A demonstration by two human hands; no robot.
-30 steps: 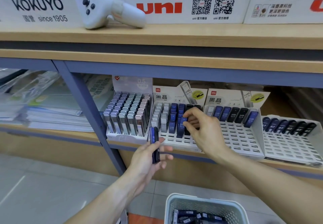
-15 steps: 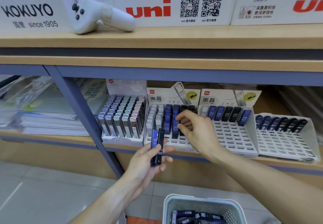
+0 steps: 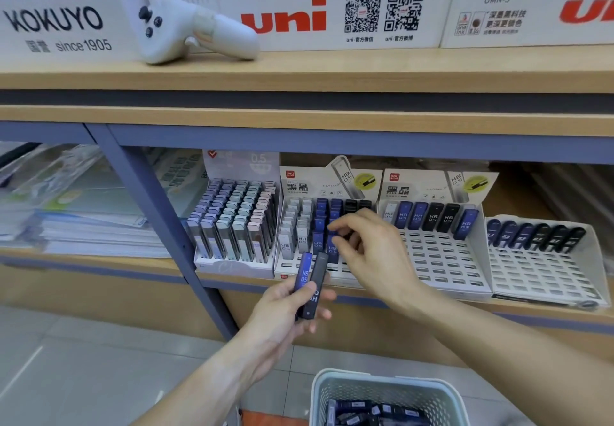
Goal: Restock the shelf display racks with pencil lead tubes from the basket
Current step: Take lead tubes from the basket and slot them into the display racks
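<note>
The left hand (image 3: 282, 309) is gripping 2 pencil lead tubes side by side, a blue tube (image 3: 303, 274) and a black tube (image 3: 314, 288), both tilting upward just in front of the shelf edge; the thumb is pressing across them. The right hand (image 3: 372, 253) is hovering over the middle display rack (image 3: 327, 226), its fingers curling loosely with the thumb and forefinger near a blue tube standing in a slot; whether they are pinching anything is hard to tell. That rack is holding rows of grey, blue and black tubes, and the hand is hiding its right columns; to its right a second rack (image 3: 438, 253) is carrying 6 tubes along its back row, and a third rack (image 3: 545, 269) is carrying 6 more, with bare slots in front. On the left a fuller rack (image 3: 236, 223) is standing packed with pastel tubes. Below, a white basket (image 3: 388, 392) is sitting with more tubes inside; on the upper shelf (image 3: 332, 70) a white controller (image 3: 189, 30) is lying.
</note>
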